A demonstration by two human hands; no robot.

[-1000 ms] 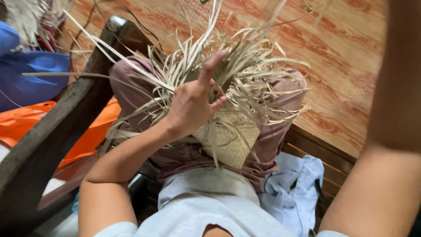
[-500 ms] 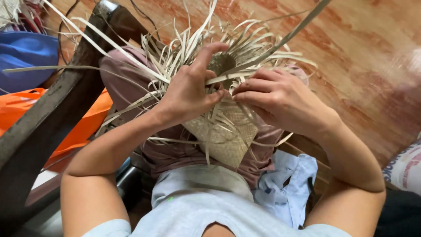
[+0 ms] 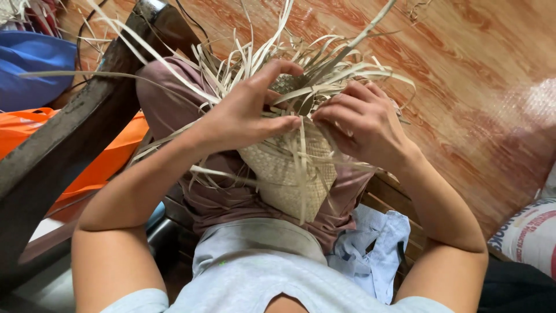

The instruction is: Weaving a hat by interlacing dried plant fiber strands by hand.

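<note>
A half-woven straw basket [image 3: 289, 174] rests on my lap, with many loose pale straw strips [image 3: 324, 64] fanning out from its top edge. My left hand [image 3: 246, 113] grips the basket's rim from the left, its fingers pinching a few strips. On the right side of the rim my right hand [image 3: 365, 124] closes over other strips. The two hands almost touch above the woven body. The basket's far side is hidden behind the hands and strips.
A dark wooden beam [image 3: 69, 156] slants along my left side. Orange cloth [image 3: 75, 150] and a blue bag [image 3: 35, 61] lie beyond it. A light blue cloth [image 3: 376, 249] lies by my right hip, a white sack [image 3: 530, 232] at far right, on a wood-patterned floor [image 3: 475, 81].
My right hand came in from the right and settled on the basket rim. My left hand went from splayed fingers to a pinch on the strips.
</note>
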